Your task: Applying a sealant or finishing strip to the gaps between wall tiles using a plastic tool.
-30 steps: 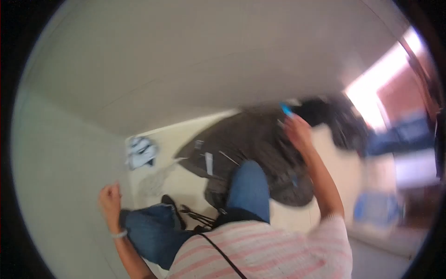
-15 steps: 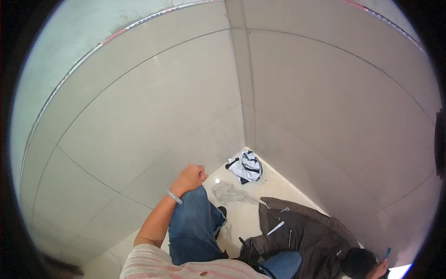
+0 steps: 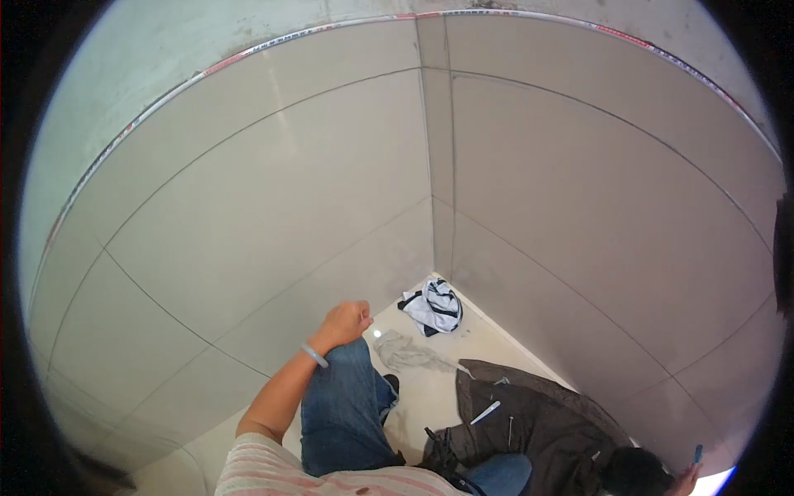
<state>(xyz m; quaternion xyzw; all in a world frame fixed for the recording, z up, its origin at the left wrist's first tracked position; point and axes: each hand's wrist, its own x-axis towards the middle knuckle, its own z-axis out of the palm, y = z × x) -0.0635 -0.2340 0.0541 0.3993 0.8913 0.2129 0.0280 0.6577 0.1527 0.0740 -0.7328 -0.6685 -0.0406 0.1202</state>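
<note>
My left hand (image 3: 346, 323) is curled closed on top of my bent knee in blue jeans (image 3: 335, 405), with nothing visible in its fingers. A pale bracelet (image 3: 315, 355) circles that wrist. At the lower right edge, only part of my right hand (image 3: 686, 480) shows, closed on a slim blue object (image 3: 698, 454) too small to identify. Close to that hand is a rounded black item (image 3: 635, 472). A dark brown cloth (image 3: 550, 422) is spread on the floor, bearing a white slender tool (image 3: 485, 412) and a thin metal rod (image 3: 510, 431).
Tiled walls (image 3: 273, 174) meet in a corner ahead. A bundled white and black cloth (image 3: 433, 307) lies at their foot. Nearer is a crumpled, thin greyish sheet (image 3: 407, 353) on the pale floor. Black straps (image 3: 442, 455) lie by my other knee (image 3: 501, 474).
The view has tilted slightly upward, so more of the upper wall shows. My left hand stays closed on the knee. The blue object in my right hand has shifted slightly right.
</note>
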